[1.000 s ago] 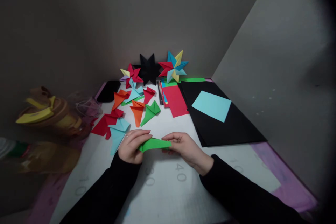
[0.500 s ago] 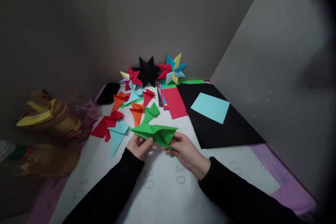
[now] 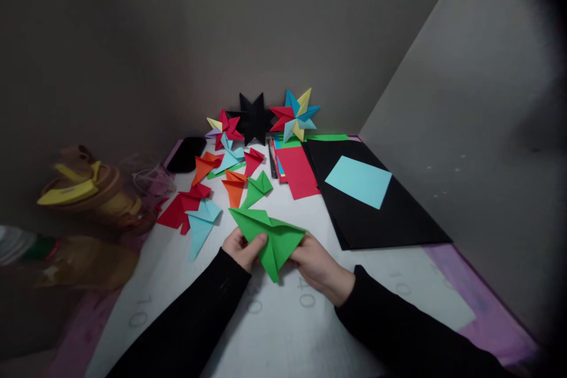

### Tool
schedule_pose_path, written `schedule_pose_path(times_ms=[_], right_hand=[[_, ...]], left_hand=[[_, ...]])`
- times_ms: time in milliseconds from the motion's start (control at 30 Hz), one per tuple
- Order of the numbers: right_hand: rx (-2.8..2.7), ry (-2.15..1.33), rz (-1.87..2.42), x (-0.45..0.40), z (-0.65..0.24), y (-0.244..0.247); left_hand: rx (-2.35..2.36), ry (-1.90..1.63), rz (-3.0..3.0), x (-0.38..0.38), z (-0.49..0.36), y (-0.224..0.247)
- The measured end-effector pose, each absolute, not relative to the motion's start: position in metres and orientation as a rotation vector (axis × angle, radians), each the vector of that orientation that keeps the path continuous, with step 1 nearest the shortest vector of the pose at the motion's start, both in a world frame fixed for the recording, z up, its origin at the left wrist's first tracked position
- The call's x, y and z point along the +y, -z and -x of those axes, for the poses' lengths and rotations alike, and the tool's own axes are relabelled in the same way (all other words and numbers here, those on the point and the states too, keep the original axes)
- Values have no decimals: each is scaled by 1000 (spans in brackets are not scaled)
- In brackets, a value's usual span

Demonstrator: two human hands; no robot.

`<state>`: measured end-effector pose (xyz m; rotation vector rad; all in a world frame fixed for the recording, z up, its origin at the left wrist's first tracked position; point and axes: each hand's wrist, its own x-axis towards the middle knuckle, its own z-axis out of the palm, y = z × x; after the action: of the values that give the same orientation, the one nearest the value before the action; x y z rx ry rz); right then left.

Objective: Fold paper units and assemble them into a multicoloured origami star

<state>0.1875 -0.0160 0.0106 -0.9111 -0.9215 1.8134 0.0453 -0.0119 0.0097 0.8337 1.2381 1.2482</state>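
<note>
A green folded paper piece is held between my two hands above the white table surface, its point tipped down toward me. My left hand pinches its left side, thumb on top. On the right edge, my right hand grips it with the fingers mostly hidden behind the paper. Just beyond lie a smaller green folded piece, an orange one and a light blue one. Red folded paper is beside the blue piece.
Paper stars stand against the back wall: a black one, a multicoloured one and a red one. To the right lie red sheets and a light blue sheet on black board. A pot and bottle stand left.
Both hands have tilted the green paper piece, so its folded face and lower point now show more fully. The right fingers have gone further behind it. The view has shifted slightly.
</note>
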Motion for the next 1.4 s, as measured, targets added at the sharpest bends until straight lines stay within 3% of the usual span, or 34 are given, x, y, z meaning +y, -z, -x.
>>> schedule_pose_path(times_ms=[167, 700, 1033, 1267, 1400], right_hand=[[-955, -1862, 759, -19, -189, -16], [-1273, -1245, 1101, -22, -187, -16], [-1155, -1705, 1041, -18, -186, -10], [-971, -1548, 1169, -5, -198, -9], [-741, -1502, 1056, 3, -207, -11]], left_hand=[[1320, -1295, -837, -8, -39, -10], [1279, -1124, -875, -22, -53, -1], [1152, -1341, -396, -6, -45, -4], [1291, -1548, -607, 6, -23, -13], [1356, -1390, -908, 6, -18, -15]])
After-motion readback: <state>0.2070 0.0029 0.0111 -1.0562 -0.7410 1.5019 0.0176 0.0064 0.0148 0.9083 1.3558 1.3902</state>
